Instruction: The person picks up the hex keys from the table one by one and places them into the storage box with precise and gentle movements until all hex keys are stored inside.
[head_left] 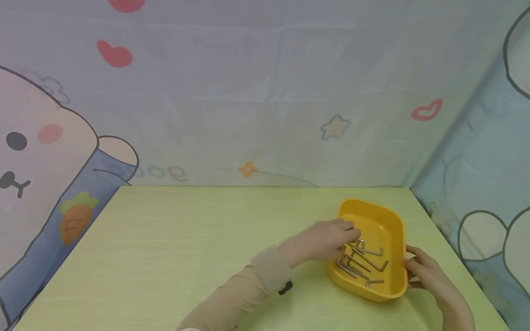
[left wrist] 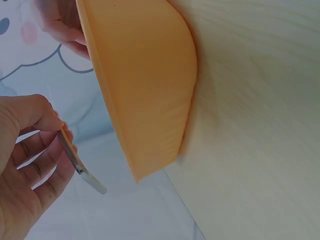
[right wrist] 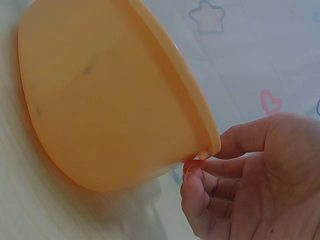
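Note:
A yellow plastic tray (head_left: 374,225) stands toward the right of the table, with several L-shaped hex keys (head_left: 374,264) lying loosely inside. Above its left side, my left hand (head_left: 329,239) pinches one metal hex key (left wrist: 75,156) between thumb and fingers; its bent end points away from the palm in the left wrist view. The tray's outer wall (left wrist: 142,85) is beside this hand. On the opposite side, my right hand (head_left: 428,276) holds the tray by its rim. In the right wrist view, thumb and fingertips pinch the rim edge (right wrist: 212,137).
The pale green-yellow table (head_left: 198,239) extends left of the tray. A cloth backdrop (head_left: 232,92) printed with cartoon figures hangs behind and along both sides. The table's right edge runs close to my right hand.

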Action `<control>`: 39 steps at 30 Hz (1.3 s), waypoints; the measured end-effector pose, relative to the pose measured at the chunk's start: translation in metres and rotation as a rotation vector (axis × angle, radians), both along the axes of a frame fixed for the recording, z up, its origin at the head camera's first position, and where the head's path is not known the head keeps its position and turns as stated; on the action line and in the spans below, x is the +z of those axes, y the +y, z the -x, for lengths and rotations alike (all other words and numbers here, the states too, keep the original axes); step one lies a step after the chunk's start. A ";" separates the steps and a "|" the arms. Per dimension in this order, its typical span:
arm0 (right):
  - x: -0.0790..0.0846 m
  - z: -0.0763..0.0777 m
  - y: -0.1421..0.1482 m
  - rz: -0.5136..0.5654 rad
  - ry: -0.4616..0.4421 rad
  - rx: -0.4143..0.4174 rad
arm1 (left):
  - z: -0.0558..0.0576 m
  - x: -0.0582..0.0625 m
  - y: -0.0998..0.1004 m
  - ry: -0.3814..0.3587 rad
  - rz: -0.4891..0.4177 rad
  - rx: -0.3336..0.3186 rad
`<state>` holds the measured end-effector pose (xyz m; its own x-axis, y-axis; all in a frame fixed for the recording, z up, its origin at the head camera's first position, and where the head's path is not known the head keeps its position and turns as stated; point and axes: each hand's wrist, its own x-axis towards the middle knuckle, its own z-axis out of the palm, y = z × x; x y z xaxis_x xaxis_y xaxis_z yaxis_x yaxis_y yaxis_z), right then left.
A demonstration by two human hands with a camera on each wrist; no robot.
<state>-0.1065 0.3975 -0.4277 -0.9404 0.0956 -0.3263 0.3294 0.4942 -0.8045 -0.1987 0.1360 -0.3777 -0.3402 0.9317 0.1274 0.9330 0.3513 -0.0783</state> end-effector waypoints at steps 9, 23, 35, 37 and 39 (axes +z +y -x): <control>-0.003 0.000 0.001 0.010 0.005 -0.004 | -0.005 0.000 0.028 -0.021 0.065 -0.038; -0.002 0.000 0.001 0.002 0.014 0.002 | -0.010 -0.026 0.063 -0.168 0.121 0.001; -0.002 0.000 0.002 0.000 0.015 0.003 | -0.015 -0.045 0.083 -0.265 0.185 0.062; -0.003 0.000 0.001 0.003 0.016 0.002 | -0.016 -0.045 0.085 -0.257 0.192 0.063; -0.003 0.000 0.001 0.005 0.017 0.001 | -0.017 -0.046 0.086 -0.247 0.196 0.063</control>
<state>-0.1064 0.3988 -0.4308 -0.9459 0.0930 -0.3108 0.3151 0.4908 -0.8123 -0.1821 0.2224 -0.4239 -0.3965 0.9063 -0.1463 0.9089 0.4099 0.0762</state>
